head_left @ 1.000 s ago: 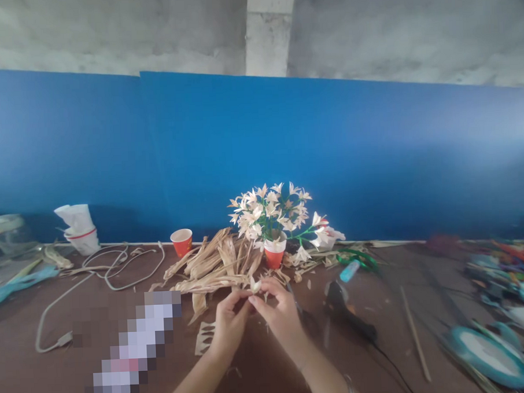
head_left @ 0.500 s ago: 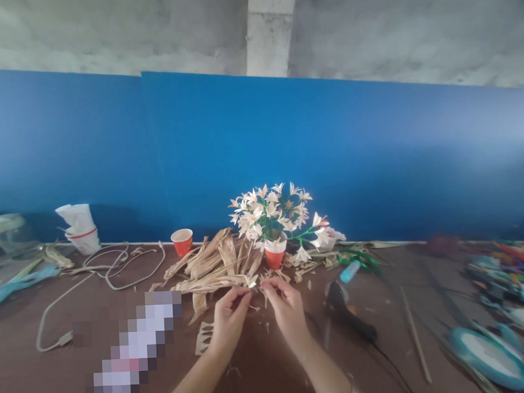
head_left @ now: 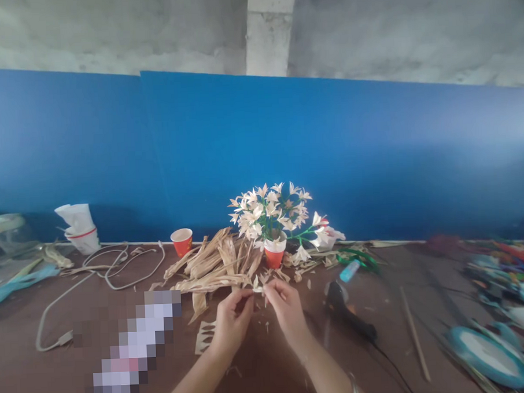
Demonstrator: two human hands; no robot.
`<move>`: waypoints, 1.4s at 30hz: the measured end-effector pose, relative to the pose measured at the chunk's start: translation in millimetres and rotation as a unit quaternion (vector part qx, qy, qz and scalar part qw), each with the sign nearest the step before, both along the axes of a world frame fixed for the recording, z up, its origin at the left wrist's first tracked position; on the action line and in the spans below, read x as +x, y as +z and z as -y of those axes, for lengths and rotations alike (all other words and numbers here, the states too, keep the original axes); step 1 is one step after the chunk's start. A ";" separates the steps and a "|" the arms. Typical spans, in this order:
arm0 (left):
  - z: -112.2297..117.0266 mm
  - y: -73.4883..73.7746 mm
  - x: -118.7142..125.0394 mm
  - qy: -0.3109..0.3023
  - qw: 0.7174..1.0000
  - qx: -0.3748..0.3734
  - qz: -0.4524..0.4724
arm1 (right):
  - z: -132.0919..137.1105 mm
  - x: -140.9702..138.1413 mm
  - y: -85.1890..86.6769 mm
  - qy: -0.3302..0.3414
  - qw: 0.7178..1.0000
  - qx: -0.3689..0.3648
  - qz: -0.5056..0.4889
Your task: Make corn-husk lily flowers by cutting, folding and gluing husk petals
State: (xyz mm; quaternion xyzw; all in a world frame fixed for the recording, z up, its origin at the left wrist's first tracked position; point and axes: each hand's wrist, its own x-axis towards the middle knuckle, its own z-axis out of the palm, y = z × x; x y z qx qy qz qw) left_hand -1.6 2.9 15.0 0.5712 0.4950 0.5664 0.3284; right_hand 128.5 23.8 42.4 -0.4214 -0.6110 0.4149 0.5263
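Between my two hands is a small cream husk flower (head_left: 257, 285) with pointed petals. My left hand (head_left: 233, 320) pinches its left side between thumb and fingers. The fingertips of my right hand (head_left: 288, 311) close on its right side; exactly what they grip is partly hidden. Just behind stands a red and white paper cup (head_left: 275, 257) holding a bunch of white flowers (head_left: 269, 210) on green stems. Dried corn husks (head_left: 217, 262) are heaped behind my left hand. Beside my left wrist lies a cut husk piece (head_left: 204, 338) with notched shapes.
On the right lie a black glue gun (head_left: 349, 314) with its cord, a thin stick (head_left: 415, 334) and a teal ribbon roll (head_left: 490, 354). To the left are a red paper cup (head_left: 183, 243), a white cable (head_left: 117, 272) and a blurred-out object (head_left: 138, 347). A blue partition (head_left: 285, 137) rises behind.
The fingertips of both hands have come closer together. The flower, held by the left hand before, has turned more upright and now sits between both hands.
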 end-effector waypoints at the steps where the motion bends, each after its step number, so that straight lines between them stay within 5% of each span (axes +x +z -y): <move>1: 0.0 0.8 0.2 0.000 1.000 0.001 -0.014 | -0.8 -0.2 -1.3 0.001 1.000 -0.003 -0.003; 12: -2.3 -2.0 -2.5 0.069 0.995 0.025 -0.068 | 0.6 -4.9 -4.2 0.037 0.999 -0.034 -0.014; 26: -0.9 -6.5 -5.0 0.054 0.994 0.076 -0.055 | 0.3 -1.6 -6.9 0.050 0.999 -0.003 0.010; 42: 4.8 9.0 -2.6 0.040 0.983 0.153 -0.091 | -0.9 0.1 -7.0 0.055 0.998 -0.010 -0.009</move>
